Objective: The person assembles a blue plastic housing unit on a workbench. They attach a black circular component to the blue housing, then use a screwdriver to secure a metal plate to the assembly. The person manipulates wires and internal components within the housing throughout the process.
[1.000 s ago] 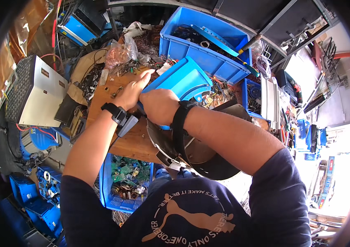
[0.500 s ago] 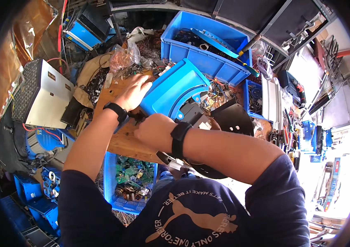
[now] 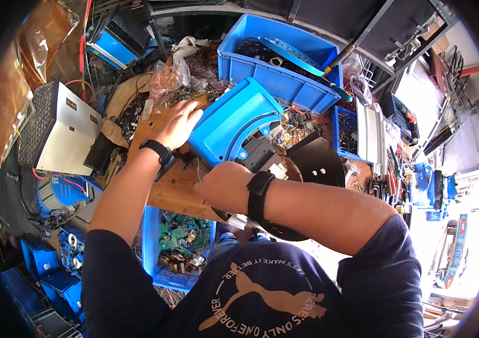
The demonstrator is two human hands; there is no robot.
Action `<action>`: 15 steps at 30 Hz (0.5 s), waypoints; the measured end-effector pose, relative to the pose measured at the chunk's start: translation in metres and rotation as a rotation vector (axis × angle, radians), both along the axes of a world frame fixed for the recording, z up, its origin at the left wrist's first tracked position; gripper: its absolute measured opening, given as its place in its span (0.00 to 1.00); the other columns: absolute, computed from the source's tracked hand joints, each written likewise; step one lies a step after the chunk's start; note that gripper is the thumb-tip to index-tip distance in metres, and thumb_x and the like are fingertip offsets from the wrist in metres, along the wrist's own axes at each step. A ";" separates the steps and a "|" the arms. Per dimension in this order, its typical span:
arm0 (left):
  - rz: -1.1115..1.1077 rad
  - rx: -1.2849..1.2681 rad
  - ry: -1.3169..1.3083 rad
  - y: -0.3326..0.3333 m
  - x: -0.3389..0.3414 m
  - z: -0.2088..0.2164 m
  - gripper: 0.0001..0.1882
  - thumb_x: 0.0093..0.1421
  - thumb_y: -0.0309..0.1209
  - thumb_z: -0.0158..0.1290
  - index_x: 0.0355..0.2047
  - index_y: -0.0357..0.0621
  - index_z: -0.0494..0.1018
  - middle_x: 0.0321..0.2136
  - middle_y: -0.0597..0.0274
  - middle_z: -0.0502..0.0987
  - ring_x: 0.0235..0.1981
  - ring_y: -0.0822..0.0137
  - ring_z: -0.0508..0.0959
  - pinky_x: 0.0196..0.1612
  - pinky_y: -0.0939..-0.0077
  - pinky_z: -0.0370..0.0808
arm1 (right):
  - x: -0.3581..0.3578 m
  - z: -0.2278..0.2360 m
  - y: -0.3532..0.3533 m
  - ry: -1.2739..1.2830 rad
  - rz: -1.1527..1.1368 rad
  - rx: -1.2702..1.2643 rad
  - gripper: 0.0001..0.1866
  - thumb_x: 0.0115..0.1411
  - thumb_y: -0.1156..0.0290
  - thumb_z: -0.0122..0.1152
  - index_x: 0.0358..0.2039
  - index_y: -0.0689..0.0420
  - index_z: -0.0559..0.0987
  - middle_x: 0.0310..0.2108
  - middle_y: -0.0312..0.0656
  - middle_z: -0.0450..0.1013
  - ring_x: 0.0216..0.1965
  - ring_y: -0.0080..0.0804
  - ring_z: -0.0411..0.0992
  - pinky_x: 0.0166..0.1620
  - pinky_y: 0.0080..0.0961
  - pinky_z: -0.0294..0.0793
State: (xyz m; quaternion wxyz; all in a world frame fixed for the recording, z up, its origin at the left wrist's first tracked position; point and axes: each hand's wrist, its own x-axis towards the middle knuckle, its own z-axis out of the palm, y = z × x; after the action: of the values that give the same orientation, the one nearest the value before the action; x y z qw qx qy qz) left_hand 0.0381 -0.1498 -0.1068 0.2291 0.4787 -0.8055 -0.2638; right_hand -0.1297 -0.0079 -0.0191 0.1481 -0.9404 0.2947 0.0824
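On the wooden bench, a blue plastic housing (image 3: 229,121) with a curved cutout lies tilted, with a dark grey block (image 3: 257,153) and a curved black plate (image 3: 317,162) beside it. My left hand (image 3: 179,125) lies along the housing's left edge, its fingers stretched out. Below the housing's near corner is my right hand (image 3: 222,185), fingers curled in; what they hold is hidden. A thin wire-like piece shows just beside its fingers. Each wrist wears a black band.
Behind the housing stands a large blue crate (image 3: 284,84) holding dark parts. Loose wires and scraps (image 3: 301,125) cover the bench to the right. Below the bench edge, a blue bin (image 3: 150,239) holds green circuit boards. A white metal box (image 3: 70,127) stands at left.
My right hand has shifted slightly right, away from my left hand, and a thin wire-like piece now shows by its fingers. The blue housing has moved slightly left.
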 end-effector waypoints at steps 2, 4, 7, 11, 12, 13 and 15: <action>0.006 -0.004 -0.004 0.000 0.002 -0.002 0.27 0.66 0.44 0.41 0.54 0.31 0.65 0.55 0.45 0.65 0.58 0.51 0.64 0.60 0.65 0.60 | 0.000 0.000 -0.002 -0.038 -0.022 -0.039 0.06 0.53 0.69 0.56 0.28 0.56 0.79 0.22 0.44 0.76 0.28 0.43 0.77 0.30 0.38 0.76; 0.031 0.025 0.007 0.003 0.000 -0.001 0.27 0.66 0.44 0.41 0.54 0.32 0.65 0.55 0.45 0.65 0.58 0.51 0.64 0.60 0.65 0.60 | 0.000 0.004 -0.005 0.004 -0.004 -0.052 0.06 0.52 0.70 0.56 0.25 0.57 0.80 0.23 0.44 0.76 0.28 0.44 0.77 0.30 0.37 0.76; 0.046 0.039 0.028 0.005 -0.002 0.000 0.28 0.66 0.45 0.41 0.55 0.31 0.65 0.56 0.45 0.64 0.58 0.50 0.64 0.60 0.65 0.60 | -0.001 0.003 -0.010 -0.013 -0.013 -0.099 0.07 0.50 0.70 0.57 0.21 0.57 0.81 0.22 0.46 0.76 0.28 0.44 0.77 0.30 0.38 0.76; 0.031 0.016 0.039 0.003 0.001 -0.004 0.28 0.66 0.45 0.41 0.54 0.30 0.65 0.55 0.43 0.65 0.57 0.49 0.64 0.60 0.66 0.60 | 0.004 -0.008 -0.018 -0.083 -0.028 -0.126 0.07 0.47 0.71 0.57 0.20 0.57 0.82 0.21 0.47 0.76 0.27 0.46 0.77 0.30 0.39 0.76; 0.021 0.008 0.037 0.003 0.001 -0.004 0.28 0.66 0.45 0.41 0.54 0.30 0.65 0.54 0.43 0.65 0.57 0.49 0.65 0.60 0.66 0.60 | 0.006 -0.009 -0.024 -0.076 -0.009 -0.108 0.07 0.47 0.71 0.56 0.21 0.57 0.82 0.22 0.47 0.76 0.27 0.46 0.77 0.30 0.39 0.76; 0.026 0.004 0.045 0.003 0.001 -0.004 0.28 0.66 0.44 0.42 0.54 0.30 0.65 0.54 0.43 0.66 0.57 0.49 0.65 0.60 0.65 0.61 | 0.007 -0.010 -0.031 -0.070 0.010 -0.091 0.07 0.47 0.71 0.56 0.21 0.58 0.82 0.22 0.47 0.76 0.27 0.46 0.77 0.30 0.40 0.76; 0.033 -0.001 0.062 0.004 -0.001 -0.004 0.27 0.66 0.43 0.42 0.54 0.30 0.66 0.54 0.43 0.66 0.56 0.49 0.66 0.59 0.65 0.61 | 0.011 -0.008 -0.039 -0.026 0.010 -0.049 0.08 0.47 0.71 0.55 0.21 0.58 0.82 0.23 0.48 0.76 0.28 0.47 0.77 0.30 0.40 0.76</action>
State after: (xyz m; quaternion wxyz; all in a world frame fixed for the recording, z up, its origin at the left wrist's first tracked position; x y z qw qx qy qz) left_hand 0.0374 -0.1458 -0.1109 0.2585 0.4835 -0.7899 -0.2745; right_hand -0.1183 -0.0474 -0.0272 0.1283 -0.9463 0.2898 0.0637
